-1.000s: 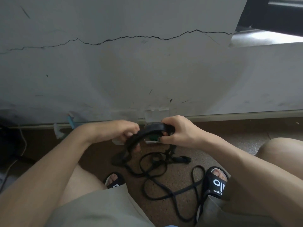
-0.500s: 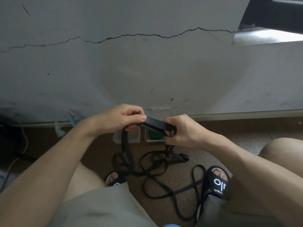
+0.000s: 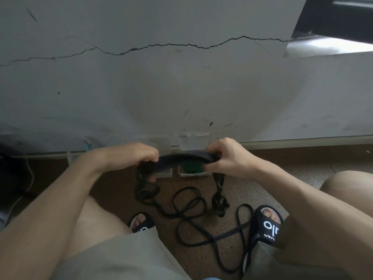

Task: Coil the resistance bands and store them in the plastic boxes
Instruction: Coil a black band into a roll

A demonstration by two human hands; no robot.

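A black resistance band (image 3: 182, 157) is held stretched between the left hand (image 3: 133, 156) and the right hand (image 3: 226, 156), each with fingers curled round one end of the span, while the rest of it trails in loose loops (image 3: 189, 211) on the floor (image 3: 306, 170) between the feet. Two plastic boxes are seen against the foot of the wall: a clear one (image 3: 163, 172), partly hidden, and a white one (image 3: 193, 173) with something green inside. The coiling appears barely begun; next the slack would need to be gathered turn by turn into a tight coil before being lowered into a box.
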